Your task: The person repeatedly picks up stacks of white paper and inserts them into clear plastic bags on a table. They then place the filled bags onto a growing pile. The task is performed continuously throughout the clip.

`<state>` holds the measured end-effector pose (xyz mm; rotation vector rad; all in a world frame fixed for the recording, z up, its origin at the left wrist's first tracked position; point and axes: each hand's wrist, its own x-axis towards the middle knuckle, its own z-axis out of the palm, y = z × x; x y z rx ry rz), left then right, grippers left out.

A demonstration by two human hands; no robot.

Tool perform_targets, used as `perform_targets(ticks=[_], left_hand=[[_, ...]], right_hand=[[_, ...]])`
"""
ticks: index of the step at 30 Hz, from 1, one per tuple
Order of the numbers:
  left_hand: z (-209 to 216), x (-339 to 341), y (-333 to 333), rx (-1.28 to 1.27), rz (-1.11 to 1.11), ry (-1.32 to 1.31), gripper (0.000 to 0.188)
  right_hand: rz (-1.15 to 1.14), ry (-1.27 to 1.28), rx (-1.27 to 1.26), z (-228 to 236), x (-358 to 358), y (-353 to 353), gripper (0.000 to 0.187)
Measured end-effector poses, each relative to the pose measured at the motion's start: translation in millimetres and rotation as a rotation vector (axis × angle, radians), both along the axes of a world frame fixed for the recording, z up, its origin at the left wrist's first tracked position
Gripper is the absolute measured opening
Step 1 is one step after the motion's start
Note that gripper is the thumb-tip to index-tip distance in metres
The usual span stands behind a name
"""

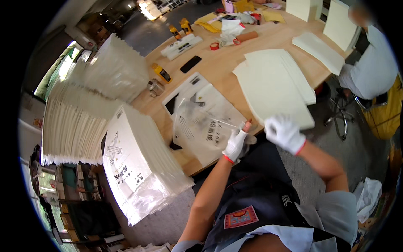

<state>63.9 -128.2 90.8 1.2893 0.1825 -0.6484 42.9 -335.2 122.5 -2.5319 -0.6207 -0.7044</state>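
My left hand (236, 145), in a white glove with bare fingertips, is closed on the open edge of a clear printed plastic bag (199, 124). The bag lies over other printed bags near the table's front edge. To the right, my gloved right hand (285, 135) hovers by the near corner of a fanned stack of white paper (273, 88). Its fingers are curled together and slightly blurred; whatever they may pinch is hidden. A tall stack of printed, plastic-wrapped paper packs (126, 155) stands left of my left arm.
More tall stacks of packs (75, 122) rise at the left. A juice bottle (161, 73), a glass jar (155, 87) and a black phone (191, 64) stand or lie beyond the bags. Red tape (214, 46) sits farther back. Another person (371, 63) sits at the right.
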Motion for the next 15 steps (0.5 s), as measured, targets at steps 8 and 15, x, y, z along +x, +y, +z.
perform_targets(ticks=[8,15], left_hand=[[22.3,1.9,43.3,0.120,-0.084,-0.153,0.045],[-4.4,-48.4,-5.6,0.889,-0.191,-1.104,0.066]], right_hand=[[-0.252,0.517,0.896,-70.7,-35.8,-47.9,0.026],[0.233,0.848,1.138,-69.6,-16.8,3.9,0.056]])
